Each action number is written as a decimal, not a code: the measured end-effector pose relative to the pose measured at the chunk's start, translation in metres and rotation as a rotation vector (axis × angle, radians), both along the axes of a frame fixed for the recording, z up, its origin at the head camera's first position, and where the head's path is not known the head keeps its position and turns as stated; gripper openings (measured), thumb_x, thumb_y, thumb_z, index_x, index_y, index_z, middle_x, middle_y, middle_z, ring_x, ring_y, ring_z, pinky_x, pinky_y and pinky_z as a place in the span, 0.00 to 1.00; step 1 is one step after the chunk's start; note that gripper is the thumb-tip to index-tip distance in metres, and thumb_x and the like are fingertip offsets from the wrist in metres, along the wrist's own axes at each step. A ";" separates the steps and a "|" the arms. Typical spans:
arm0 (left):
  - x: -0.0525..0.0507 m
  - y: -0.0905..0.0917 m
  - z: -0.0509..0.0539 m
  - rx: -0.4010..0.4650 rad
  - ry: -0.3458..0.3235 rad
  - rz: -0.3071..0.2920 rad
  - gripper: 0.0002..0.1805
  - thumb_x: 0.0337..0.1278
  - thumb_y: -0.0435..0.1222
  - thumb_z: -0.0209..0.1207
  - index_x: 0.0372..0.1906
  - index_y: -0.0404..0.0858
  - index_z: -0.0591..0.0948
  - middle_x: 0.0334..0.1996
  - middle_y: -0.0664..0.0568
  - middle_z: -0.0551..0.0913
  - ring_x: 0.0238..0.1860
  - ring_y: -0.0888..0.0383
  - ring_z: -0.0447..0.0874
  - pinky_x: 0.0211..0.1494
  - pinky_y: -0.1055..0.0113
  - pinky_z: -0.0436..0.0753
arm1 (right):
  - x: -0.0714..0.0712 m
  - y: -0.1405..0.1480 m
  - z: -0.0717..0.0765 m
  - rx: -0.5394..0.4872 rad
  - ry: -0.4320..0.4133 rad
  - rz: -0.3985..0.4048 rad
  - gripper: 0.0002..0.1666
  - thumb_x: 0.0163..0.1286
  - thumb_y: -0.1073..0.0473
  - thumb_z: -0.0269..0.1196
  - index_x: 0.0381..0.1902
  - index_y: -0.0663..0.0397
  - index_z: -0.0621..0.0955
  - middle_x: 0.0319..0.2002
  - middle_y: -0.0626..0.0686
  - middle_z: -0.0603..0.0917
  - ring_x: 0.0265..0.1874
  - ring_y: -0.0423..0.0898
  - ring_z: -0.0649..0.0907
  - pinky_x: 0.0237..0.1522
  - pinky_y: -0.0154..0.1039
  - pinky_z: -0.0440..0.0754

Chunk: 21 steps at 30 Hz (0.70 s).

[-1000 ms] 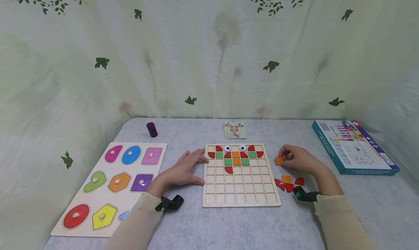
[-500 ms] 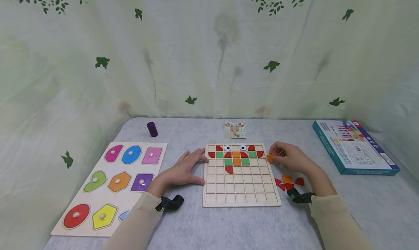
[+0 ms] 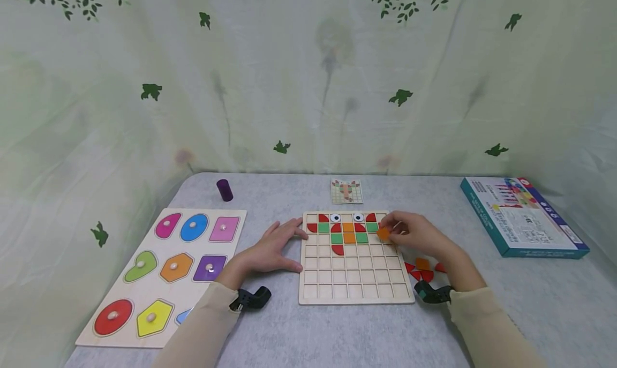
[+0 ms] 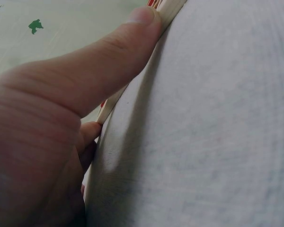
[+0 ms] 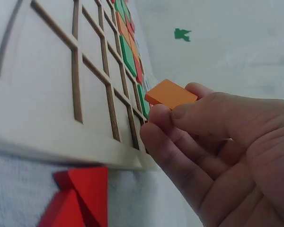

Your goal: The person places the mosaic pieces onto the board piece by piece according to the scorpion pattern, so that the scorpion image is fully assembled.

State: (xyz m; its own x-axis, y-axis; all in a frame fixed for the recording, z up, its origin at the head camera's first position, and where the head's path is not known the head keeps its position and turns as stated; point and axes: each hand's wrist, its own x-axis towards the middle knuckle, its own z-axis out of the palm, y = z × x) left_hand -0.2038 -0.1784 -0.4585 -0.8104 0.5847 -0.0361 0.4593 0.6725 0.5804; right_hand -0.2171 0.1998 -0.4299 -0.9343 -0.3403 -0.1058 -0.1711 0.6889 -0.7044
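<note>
A wooden grid board lies in the middle of the table, with red, green and orange tiles and two eye tiles set in its upper rows. Between thumb and fingers my right hand pinches an orange square tile above the board's upper right part. My left hand touches the board's left edge, thumb and fingers spread; in the left wrist view the thumb presses on that edge. Right of the board lie several red pieces and another orange square, partly behind the right wrist.
A small pattern card lies behind the board. To the left is a knobbed shape puzzle, with a dark purple cylinder beyond it. A teal-sided box sits at the far right.
My right hand has carried the orange square tile leftward, from the table beside the board to over its upper right cells. The left hand has stayed at the board's edge.
</note>
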 end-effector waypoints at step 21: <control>0.001 0.000 0.000 0.003 0.000 -0.007 0.37 0.46 0.51 0.74 0.62 0.47 0.74 0.80 0.46 0.53 0.82 0.47 0.45 0.83 0.44 0.36 | 0.014 -0.040 -0.004 -0.086 0.018 0.138 0.14 0.67 0.59 0.68 0.50 0.45 0.85 0.40 0.48 0.84 0.38 0.45 0.80 0.39 0.33 0.82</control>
State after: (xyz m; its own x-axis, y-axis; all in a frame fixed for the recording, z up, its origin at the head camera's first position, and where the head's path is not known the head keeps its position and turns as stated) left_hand -0.2031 -0.1788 -0.4581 -0.8066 0.5901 -0.0341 0.4638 0.6676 0.5824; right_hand -0.2035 0.1600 -0.4342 -0.8797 -0.4725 -0.0544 -0.2728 0.5949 -0.7561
